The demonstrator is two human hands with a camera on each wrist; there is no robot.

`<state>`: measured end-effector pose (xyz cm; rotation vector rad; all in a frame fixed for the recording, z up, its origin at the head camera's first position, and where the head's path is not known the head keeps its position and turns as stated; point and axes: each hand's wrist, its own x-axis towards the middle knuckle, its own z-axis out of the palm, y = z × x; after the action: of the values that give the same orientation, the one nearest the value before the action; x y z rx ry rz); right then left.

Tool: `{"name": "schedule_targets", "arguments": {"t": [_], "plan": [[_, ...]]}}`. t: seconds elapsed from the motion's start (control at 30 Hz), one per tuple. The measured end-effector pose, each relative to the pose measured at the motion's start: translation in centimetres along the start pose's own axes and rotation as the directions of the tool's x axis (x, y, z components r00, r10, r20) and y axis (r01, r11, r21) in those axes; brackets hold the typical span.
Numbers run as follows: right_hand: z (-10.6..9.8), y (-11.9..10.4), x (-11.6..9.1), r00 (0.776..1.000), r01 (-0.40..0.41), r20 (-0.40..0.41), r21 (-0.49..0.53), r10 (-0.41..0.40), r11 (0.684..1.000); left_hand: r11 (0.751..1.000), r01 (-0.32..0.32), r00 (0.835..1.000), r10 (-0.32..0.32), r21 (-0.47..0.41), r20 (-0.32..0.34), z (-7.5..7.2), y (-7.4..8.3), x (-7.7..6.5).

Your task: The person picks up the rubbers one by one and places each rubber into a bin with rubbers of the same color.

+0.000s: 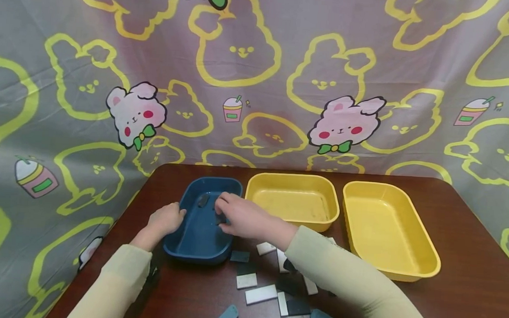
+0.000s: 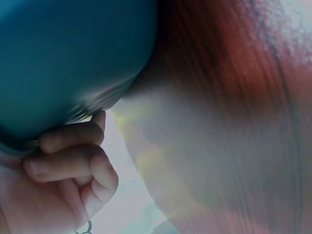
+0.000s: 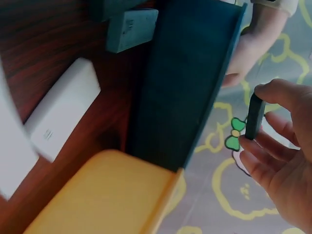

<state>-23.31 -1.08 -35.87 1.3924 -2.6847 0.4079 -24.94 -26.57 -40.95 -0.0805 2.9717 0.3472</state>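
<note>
"Above the blue tray (image 1: pixel 198 240), what do we find?"

"We find one small dark block (image 3: pixel 254 116), pinched between the thumb and fingers of the right hand (image 1: pixel 238 216)."

"And the left hand (image 1: pixel 168 219), how do we see it?"

"We see its fingers curled at the tray's left rim, gripping it. Inside this tray we notice also a dark piece (image 1: pixel 203 200), lying toward the far end."

"What stands around?"

"Just beside, we have the middle yellow tray (image 1: pixel 293 204), then the right-hand yellow tray (image 1: pixel 382 228). Nearer to us, white blocks (image 1: pixel 261 294) and dark blocks (image 1: pixel 298 306) lie on the brown table (image 1: pixel 472 295)."
</note>
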Motion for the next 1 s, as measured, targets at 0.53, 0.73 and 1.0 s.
{"name": "schedule_targets", "arguments": {"t": [0.53, 0.73, 1.0], "plan": [[4.0, -1.1, 7.9, 0.963, -0.249, 0.128, 0.072, 0.239, 0.966, 1.0, 0.003, 1.0, -0.002, -0.021, 0.008, -0.2, 0.0, 0.0], [6.1, -0.8, 8.7, 0.94, -0.258, 0.247, 0.063, 0.235, 0.964, 1.0, 0.01, 1.0, -0.01, -0.018, 0.017, -0.5, 0.2, 0.1], [7.5, -0.8, 8.7, 0.936, -0.236, 0.272, 0.021, 0.222, 0.972, 1.0, 0.01, 1.0, -0.01, -0.004, 0.03, -0.5, 0.2, 0.0]]}}
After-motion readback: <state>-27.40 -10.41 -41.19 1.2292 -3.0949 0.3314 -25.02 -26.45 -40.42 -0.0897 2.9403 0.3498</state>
